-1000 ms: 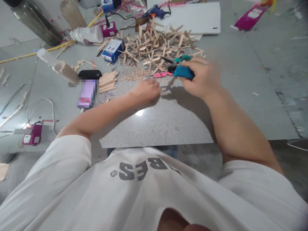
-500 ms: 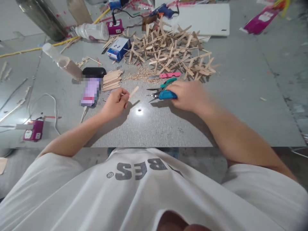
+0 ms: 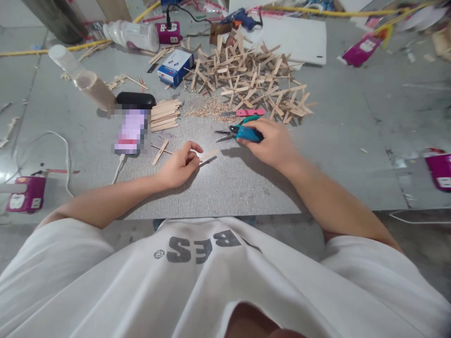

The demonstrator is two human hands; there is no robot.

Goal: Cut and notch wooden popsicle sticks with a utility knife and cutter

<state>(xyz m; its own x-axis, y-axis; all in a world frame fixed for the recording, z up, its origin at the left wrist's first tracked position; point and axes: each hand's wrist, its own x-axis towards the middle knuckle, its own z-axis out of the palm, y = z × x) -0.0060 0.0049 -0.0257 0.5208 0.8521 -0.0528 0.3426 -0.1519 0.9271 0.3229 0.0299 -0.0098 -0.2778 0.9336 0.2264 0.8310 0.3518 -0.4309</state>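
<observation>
My left hand (image 3: 183,164) pinches a short wooden craft stick (image 3: 209,156) just above the table; its free end points right. In my right hand (image 3: 266,138) are pliers (image 3: 243,132) with blue-green handles, their jaws parted and pointing left, a little above the stick's tip. Left of my left hand lies a crossed pair of craft sticks (image 3: 161,152). Beyond it sits a stack of flat craft sticks (image 3: 165,115). A pink-handled knife (image 3: 250,112) rests behind the pliers, beside small wood shavings (image 3: 207,110).
A big heap of crossed sticks (image 3: 246,75) fills the back middle. Near it are a blue-and-white box (image 3: 175,67), a glue gun (image 3: 243,19) and a clear bottle (image 3: 132,36). A phone (image 3: 130,131) with a cable and a black case (image 3: 136,100) lie at left.
My left hand has moved right and nearer to me with the stick, uncovering the crossed pair. The pliers' handles have come closer together in my right hand. The view has shifted slightly.
</observation>
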